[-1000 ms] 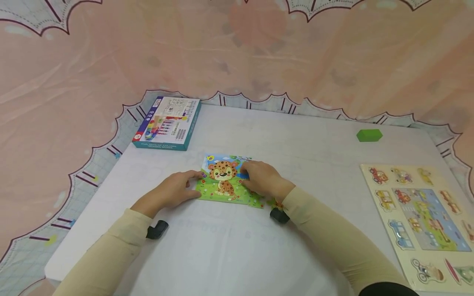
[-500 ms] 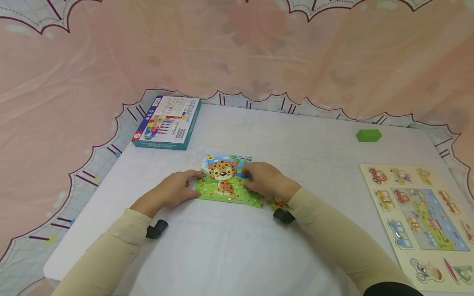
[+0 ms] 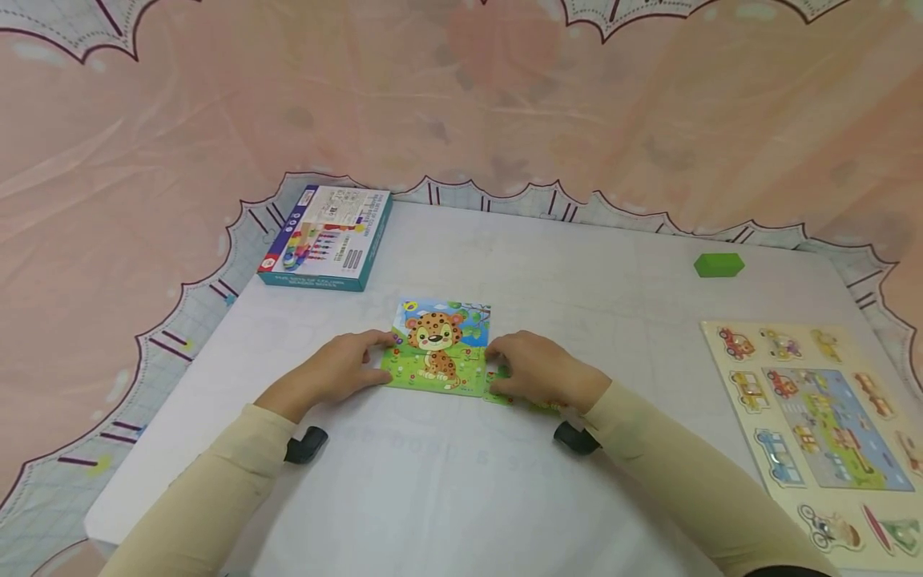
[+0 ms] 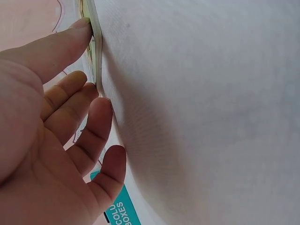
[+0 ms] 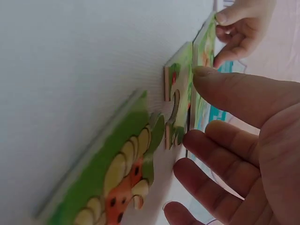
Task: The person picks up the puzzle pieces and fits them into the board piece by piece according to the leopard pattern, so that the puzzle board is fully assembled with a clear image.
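Note:
A leopard-picture jigsaw puzzle (image 3: 437, 344) lies on the white table. At its left edge my left hand (image 3: 335, 367) rests thumb and fingertips; the left wrist view shows the left hand (image 4: 61, 122) with the thumb on the puzzle's edge and the other fingers loosely bent. My right hand (image 3: 544, 369) is at the puzzle's lower right, thumb tip on a loose green jigsaw piece (image 5: 176, 89) beside it. The right hand's fingers (image 5: 220, 154) are spread beside this piece. A second loose jigsaw piece (image 5: 122, 173), green with orange and yellow, lies nearer the right wrist, mostly hidden in the head view.
A boxed set with a teal side (image 3: 328, 238) lies at the back left. At the back right is a green block (image 3: 719, 264). A wooden peg puzzle board (image 3: 800, 417) with vehicle pictures lies at the right. A patterned pink cloth (image 3: 461, 104) hangs beyond the table.
My right hand has moved off the puzzle's upper right, down and right to the loose pieces, uncovering the blue corner with leaves. My left hand has stayed in place.

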Motion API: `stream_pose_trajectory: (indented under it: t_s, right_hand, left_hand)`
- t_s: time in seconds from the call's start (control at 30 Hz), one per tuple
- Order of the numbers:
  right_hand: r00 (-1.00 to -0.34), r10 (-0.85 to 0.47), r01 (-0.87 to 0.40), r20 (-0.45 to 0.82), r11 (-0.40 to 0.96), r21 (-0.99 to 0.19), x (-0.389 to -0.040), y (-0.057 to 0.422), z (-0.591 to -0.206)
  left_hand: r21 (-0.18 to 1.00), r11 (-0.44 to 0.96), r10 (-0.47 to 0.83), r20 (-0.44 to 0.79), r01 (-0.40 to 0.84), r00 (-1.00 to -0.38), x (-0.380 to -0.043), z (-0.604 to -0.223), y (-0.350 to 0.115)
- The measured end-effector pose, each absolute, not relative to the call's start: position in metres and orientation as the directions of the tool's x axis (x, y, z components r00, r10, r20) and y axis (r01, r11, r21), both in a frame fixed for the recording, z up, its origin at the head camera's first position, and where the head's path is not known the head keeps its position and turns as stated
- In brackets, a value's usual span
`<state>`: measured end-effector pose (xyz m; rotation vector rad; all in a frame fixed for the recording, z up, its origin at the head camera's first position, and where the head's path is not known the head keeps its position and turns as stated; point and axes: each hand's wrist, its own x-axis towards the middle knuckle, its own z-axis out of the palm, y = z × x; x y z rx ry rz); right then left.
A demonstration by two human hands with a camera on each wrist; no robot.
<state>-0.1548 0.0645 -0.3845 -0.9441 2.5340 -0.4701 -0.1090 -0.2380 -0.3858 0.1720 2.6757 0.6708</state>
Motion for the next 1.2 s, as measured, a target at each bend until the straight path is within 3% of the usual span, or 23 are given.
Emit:
stream_pose_trajectory:
  t_s: [1.2]
  right_hand:
    - [-0.689, -0.697, -0.582, -0.198, 0.695, -0.422, -0.147, 0.076, -0.387]
  left_hand:
    - [0.457, 0.889, 0.196, -0.349, 0.016, -0.916, -0.111, -0.386, -0.237]
